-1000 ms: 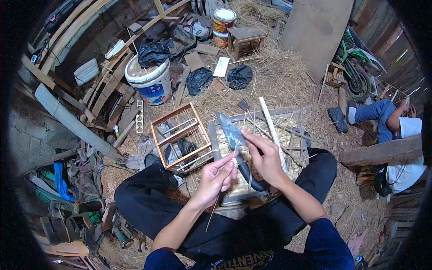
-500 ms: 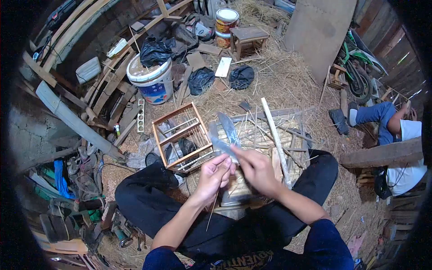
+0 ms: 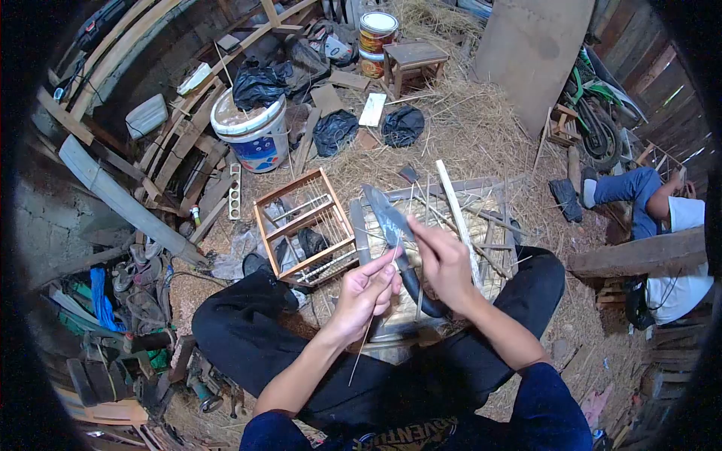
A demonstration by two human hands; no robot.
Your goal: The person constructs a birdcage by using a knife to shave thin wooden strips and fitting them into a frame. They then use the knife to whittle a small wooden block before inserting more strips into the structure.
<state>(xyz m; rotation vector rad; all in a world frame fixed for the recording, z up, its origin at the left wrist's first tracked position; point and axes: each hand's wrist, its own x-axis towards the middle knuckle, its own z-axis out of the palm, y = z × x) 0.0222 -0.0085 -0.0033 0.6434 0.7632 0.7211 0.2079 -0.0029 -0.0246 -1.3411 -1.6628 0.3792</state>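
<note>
My left hand (image 3: 366,295) is closed in a pinch on a thin wooden strip (image 3: 362,349), which slants down toward my lap. My right hand (image 3: 444,263) is just to the right, its fingers bent together; what they hold, if anything, is hidden. Beneath and between my hands lies a knife (image 3: 383,213) with a broad grey blade and a dark curved handle (image 3: 414,289). Thin sticks and a pale wooden slat (image 3: 455,207) lie over the slatted work surface beyond my right hand. A wooden-framed cage (image 3: 304,225) with thin bars stands left of the knife.
A white bucket (image 3: 252,139) with a black bag on it stands ahead left. Paint cans (image 3: 377,37) and a small stool (image 3: 414,60) are farther back. Straw covers the floor. At right, another person in blue trousers (image 3: 628,192) sits behind a wooden beam (image 3: 639,259).
My right hand has moved slightly right and away from my left fingers. The blurred grey blade at its fingers no longer shows, and the lying knife's dark handle is uncovered.
</note>
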